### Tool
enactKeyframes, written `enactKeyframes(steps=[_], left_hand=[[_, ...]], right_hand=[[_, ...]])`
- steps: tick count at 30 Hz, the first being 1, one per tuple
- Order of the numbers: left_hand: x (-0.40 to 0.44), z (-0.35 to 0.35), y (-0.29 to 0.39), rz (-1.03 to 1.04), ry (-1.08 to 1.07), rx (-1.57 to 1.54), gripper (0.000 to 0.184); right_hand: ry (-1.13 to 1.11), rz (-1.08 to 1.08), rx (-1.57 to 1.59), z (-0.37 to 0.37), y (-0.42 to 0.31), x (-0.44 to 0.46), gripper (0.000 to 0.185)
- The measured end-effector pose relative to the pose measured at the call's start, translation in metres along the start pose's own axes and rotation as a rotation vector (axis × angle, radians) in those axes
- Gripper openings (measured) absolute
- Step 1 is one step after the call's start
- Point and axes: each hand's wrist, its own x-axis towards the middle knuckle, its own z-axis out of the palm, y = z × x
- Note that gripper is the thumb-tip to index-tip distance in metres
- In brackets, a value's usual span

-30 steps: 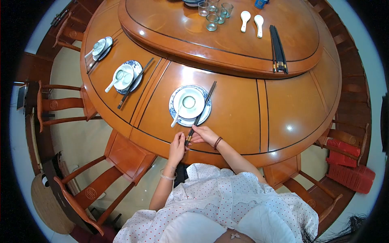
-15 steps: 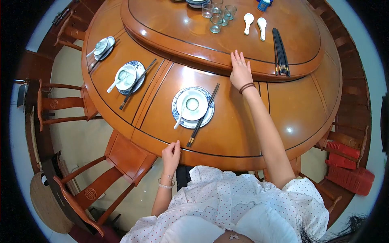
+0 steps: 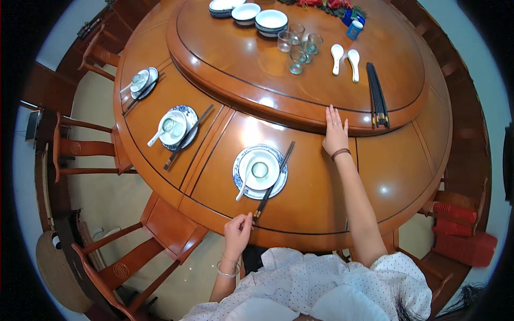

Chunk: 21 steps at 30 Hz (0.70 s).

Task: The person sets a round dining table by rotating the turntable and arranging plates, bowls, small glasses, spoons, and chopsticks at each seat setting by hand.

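Observation:
My right hand [image 3: 335,132] lies with outstretched fingers on the rim of the raised round turntable [image 3: 267,80]. My left hand [image 3: 238,231] is closed at the table's front edge, by the gold-banded ends of black chopsticks [image 3: 284,161]; what it holds, if anything, is hidden. Those chopsticks rest across the right side of a blue-patterned plate [image 3: 236,176], which bears a white bowl [image 3: 267,182] with a small glass [image 3: 259,170] and a white spoon [image 3: 241,193].
Two similar settings [image 3: 184,140] [image 3: 144,83] stand at the left. The turntable carries stacked bowls [image 3: 271,20], several glasses [image 3: 296,61], two white spoons [image 3: 354,65], more chopsticks [image 3: 377,96] and a blue container [image 3: 354,30]. Wooden chairs [image 3: 174,224] surround the table.
My right hand has gone from the chopsticks by the plate to the turntable's rim. My left hand has moved off the chopsticks and back near their ends. The view has tilted up.

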Motion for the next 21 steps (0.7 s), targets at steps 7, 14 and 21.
enactKeyframes(steps=[7, 14, 21], left_hand=[[0.011, 0.041, 0.030, -0.035, -0.212, -0.161, 0.029], [0.032, 0.097, 0.071, 0.223, -0.363, -0.070, 0.026], [0.068, 0.121, 0.094, 0.207, -0.180, -0.079, 0.021]], right_hand=[[-0.024, -0.031, -0.042, -0.006, 0.037, -0.004, 0.079], [-0.017, -0.053, -0.043, -0.011, 0.094, -0.009, 0.079], [0.017, -0.131, -0.063, -0.009, 0.175, -0.007, 0.081]])
